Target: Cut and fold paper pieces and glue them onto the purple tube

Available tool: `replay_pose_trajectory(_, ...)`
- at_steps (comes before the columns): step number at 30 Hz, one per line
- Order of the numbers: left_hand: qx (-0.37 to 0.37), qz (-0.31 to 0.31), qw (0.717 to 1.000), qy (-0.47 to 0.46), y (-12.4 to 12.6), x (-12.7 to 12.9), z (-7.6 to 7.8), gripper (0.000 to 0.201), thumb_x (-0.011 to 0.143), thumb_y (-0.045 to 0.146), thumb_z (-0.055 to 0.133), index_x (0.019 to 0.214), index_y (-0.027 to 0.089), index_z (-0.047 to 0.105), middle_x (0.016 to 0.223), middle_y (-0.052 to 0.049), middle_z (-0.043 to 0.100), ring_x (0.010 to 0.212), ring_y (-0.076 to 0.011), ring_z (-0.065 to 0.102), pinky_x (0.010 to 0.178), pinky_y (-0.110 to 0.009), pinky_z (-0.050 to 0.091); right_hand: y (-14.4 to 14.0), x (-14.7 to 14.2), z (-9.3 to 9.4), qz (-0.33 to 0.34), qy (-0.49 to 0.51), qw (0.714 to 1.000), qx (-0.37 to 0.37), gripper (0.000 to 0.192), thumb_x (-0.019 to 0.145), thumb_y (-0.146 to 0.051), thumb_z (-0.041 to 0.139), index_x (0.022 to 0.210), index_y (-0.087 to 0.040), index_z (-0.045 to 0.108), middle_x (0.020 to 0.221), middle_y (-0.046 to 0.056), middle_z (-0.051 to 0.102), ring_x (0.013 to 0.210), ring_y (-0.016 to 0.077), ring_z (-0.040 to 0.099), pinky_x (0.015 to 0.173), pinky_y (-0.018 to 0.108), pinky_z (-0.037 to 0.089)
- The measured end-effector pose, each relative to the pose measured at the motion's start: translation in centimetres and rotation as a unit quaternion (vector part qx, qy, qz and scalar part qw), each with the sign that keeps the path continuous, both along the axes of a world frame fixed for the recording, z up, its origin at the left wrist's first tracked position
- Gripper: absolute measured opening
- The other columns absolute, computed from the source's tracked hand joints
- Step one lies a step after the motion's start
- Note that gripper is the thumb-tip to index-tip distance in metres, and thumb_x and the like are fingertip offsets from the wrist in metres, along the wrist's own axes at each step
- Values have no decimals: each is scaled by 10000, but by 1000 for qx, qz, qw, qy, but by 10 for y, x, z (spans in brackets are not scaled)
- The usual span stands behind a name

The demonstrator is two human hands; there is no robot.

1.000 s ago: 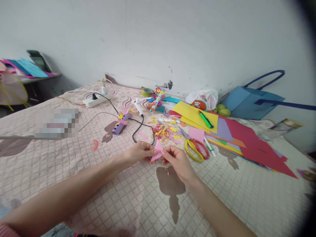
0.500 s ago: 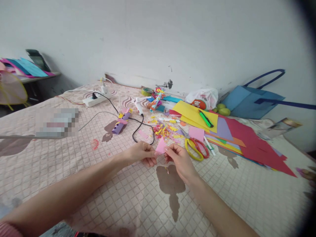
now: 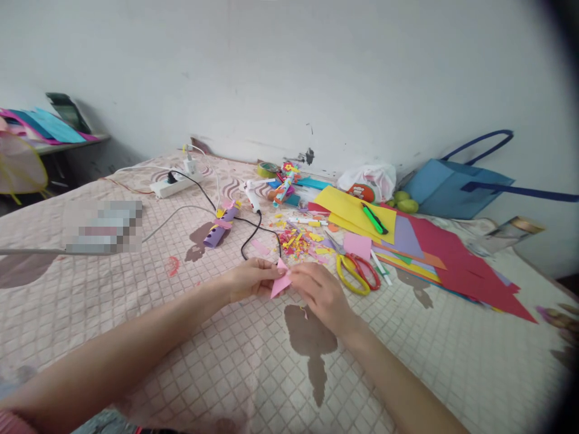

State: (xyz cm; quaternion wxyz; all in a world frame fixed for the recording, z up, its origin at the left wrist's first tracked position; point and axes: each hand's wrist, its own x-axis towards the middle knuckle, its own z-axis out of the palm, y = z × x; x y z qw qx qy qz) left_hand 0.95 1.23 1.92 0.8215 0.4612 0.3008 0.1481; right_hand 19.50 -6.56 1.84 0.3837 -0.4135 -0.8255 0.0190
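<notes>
A small folded piece of pink paper (image 3: 281, 284), pointed at its top and bottom, is held up just above the patterned tablecloth (image 3: 217, 374). My left hand (image 3: 254, 277) pinches it from the left, thumb on its near face. From the right, my right hand (image 3: 323, 295) has thumb and fingers pressed together at the paper's right edge, with the fingertips partly hidden. Beside my right hand lie scissors (image 3: 353, 274) with yellow and red handles. Behind the paper is a heap of colourful paper scraps (image 3: 298, 242).
A white glue gun (image 3: 252, 196) with a black cord and a purple decorated paper roll (image 3: 220, 232) lie behind my left hand. A green cutter (image 3: 374, 219) rests on yellow paper (image 3: 344, 211). Red sheets (image 3: 456, 265), a blue bag (image 3: 461, 184) and a power strip (image 3: 174, 184) are farther off.
The pink paper has been turned in my hands, from a triangle pointing up to a slanted shape with a point below. Both hands have shifted slightly left, and the right fingers have closed in.
</notes>
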Motion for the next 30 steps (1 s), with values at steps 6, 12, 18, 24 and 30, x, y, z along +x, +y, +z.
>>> replay_pose_trajectory(6, 198, 78, 976, 56, 0, 2, -6, 339, 663, 423, 695, 596, 111, 579, 525, 21, 548, 491, -67, 503, 504, -189, 413, 2, -10, -4, -57, 316, 901, -293, 322, 900, -406, 384, 807, -181, 596, 711, 40, 604, 641, 153, 582, 543, 262, 470)
replay_pose_trajectory(12, 261, 39, 962, 74, -2, 2, -9, 355, 712, 452, 632, 619, 113, 585, 522, 15, 542, 473, -67, 480, 462, -182, 367, -2, -19, -6, -46, 329, 860, -389, 254, 809, -410, 551, 693, -185, 526, 586, -25, 522, 507, 97, 481, 444, 202, 365)
replay_pose_trajectory(18, 158, 104, 982, 26, -6, 4, -4, 311, 657, 407, 695, 690, 118, 585, 633, -17, 619, 562, -106, 571, 562, -226, 455, -3, -21, -3, -44, 329, 836, -436, 236, 804, -368, 555, 666, -188, 491, 557, -39, 503, 486, 84, 455, 407, 181, 324)
replay_pose_trajectory(24, 133, 147, 980, 29, -3, 3, 5, 375, 743, 447, 593, 606, 98, 597, 565, -44, 616, 487, -105, 553, 536, -235, 455, -4, -21, -3, -42, 336, 823, -455, 233, 793, -361, 569, 664, -183, 493, 564, -36, 518, 480, 80, 456, 398, 175, 317)
replay_pose_trajectory(30, 135, 17, 989, 59, -3, -1, 10, 521, 730, 596, 531, 699, 89, 651, 651, -81, 662, 564, -136, 598, 571, -257, 484, 0, -20, -5, -38, 408, 806, -428, 236, 767, -362, 600, 652, -175, 511, 570, -36, 527, 491, 77, 467, 467, 199, 371)
